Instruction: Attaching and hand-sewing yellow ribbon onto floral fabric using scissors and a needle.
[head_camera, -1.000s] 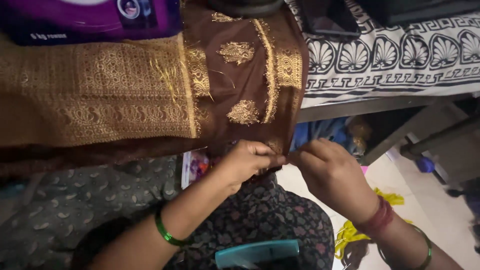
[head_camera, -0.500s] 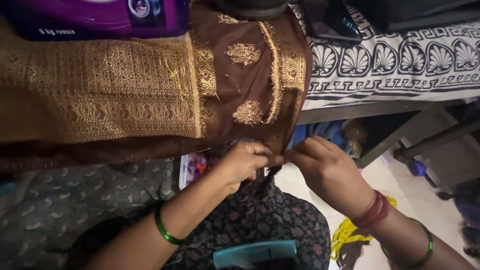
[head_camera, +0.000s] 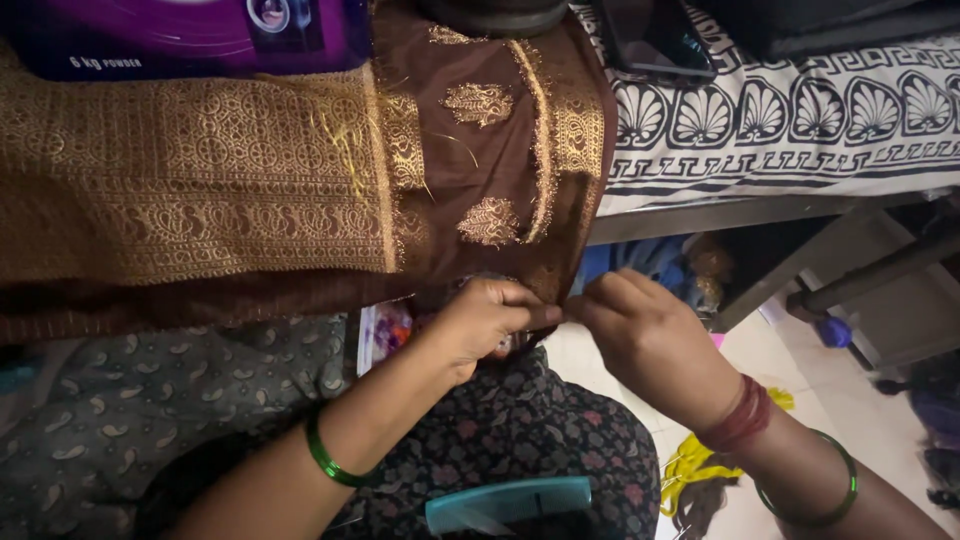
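A brown cloth with gold woven borders and motifs (head_camera: 300, 190) hangs over the bed's edge in front of me. My left hand (head_camera: 485, 320) pinches the cloth's lower hem with thumb and fingers closed on it. My right hand (head_camera: 640, 340) meets it from the right, fingertips pressed to the same spot on the hem; whether it holds thread or a needle I cannot tell. A green bangle sits on each wrist, and red threads wrap the right wrist.
A purple detergent bag (head_camera: 190, 35) lies on the cloth at top left. A black-and-white patterned bedsheet (head_camera: 780, 120) covers the bed at right, with a dark phone (head_camera: 655, 40) on it. A teal comb (head_camera: 510, 505) rests on my lap. Yellow scraps (head_camera: 690, 465) lie on the floor.
Both hands have stayed at the hem, with only small finger movements; the view has shifted slightly.
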